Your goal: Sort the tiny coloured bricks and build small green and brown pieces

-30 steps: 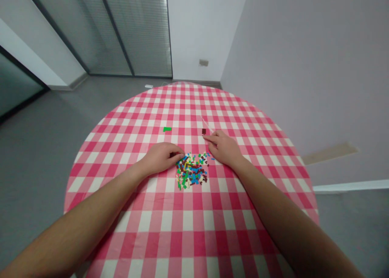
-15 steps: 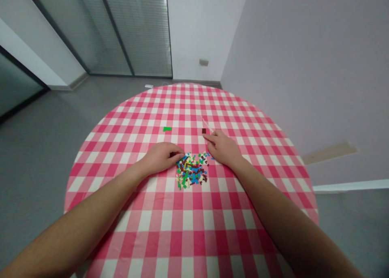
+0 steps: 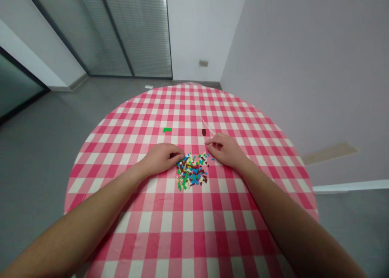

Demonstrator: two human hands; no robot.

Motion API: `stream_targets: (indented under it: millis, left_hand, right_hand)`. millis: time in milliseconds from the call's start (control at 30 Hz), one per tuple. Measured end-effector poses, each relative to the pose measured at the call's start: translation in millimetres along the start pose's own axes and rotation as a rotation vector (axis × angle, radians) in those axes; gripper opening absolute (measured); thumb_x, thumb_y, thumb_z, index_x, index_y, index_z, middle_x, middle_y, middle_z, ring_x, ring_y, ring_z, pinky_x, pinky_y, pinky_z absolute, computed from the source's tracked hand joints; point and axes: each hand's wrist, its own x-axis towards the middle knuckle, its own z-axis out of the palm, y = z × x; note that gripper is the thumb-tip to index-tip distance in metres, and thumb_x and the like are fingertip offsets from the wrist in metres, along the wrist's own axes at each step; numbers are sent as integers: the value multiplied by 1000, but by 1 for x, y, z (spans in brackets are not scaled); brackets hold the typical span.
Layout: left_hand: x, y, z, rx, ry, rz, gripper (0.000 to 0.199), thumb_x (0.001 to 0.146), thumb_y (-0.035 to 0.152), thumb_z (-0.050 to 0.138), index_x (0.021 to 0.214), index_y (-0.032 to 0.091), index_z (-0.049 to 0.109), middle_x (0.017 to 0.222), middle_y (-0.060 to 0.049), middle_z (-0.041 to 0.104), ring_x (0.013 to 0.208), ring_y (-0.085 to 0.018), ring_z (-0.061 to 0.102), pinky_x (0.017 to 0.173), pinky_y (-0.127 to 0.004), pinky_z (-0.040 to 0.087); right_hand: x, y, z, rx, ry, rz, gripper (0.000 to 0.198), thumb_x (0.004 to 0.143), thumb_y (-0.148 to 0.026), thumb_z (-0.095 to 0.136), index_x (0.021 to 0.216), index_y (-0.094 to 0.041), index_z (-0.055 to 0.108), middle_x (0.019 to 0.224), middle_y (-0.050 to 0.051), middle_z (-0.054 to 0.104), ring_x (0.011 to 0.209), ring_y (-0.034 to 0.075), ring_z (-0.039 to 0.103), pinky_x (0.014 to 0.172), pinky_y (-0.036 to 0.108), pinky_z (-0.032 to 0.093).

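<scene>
One hand has shifted: the right hand has drawn back from the dark brown block, which now looks less square, between twelve and one o'clock from the multicoloured brick pile. That hand's fingers are narrowed, like those of the left hand at the pile's eleven o'clock edge; I can't tell whether either holds anything.

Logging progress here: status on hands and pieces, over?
Left hand at edge of piece pile, grip unclear. Right hand near dark brown piece, not touching, grip unclear. Green piece beyond left hand. Nothing seen blocking hands.
</scene>
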Motion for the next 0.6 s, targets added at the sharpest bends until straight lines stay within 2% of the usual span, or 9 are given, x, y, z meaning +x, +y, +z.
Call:
stream_targets:
  millis: [133,233,333,500,600]
  left_hand:
    - [0,1,-1,13,-2,-6,28,96,37,50,95,23,74,93,-3,75,84,-19,67,71,-28,45]
    - [0,1,-1,17,1,-14,27,96,37,51,94,23,74,92,-2,75,83,-18,66,71,-28,44]
    - [0,1,-1,14,-5,-16,27,96,37,51,94,23,74,91,-2,75,82,-18,66,70,-27,44]
    - [0,2,-2,5,-9,-17,27,96,37,50,95,23,74,92,-2,75,82,-18,66,70,-27,44]
    - [0,3,-2,3,-8,-19,27,96,37,50,94,23,74,91,-2,75,82,-18,66,70,-27,44]
  right_hand:
    - [-5,-10,-15,138,-248,-38,16,82,-21,62,86,-20,77,79,4,73,71,16,63,65,26,46]
    - [-8,-16,-19,104,-341,-7,17,81,-19,62,84,-21,78,81,3,75,70,17,64,63,26,45]
    - [-8,-18,-15,22,-354,-19,17,81,-18,62,85,-21,78,79,4,75,68,17,64,62,27,43]
    - [-8,-17,-6,23,-299,-63,26,83,-18,59,102,-22,77,87,4,76,70,16,63,62,27,43]
    - [-8,-18,-5,24,-303,-80,25,83,-18,59,100,-21,77,86,4,75,69,16,63,63,26,43]
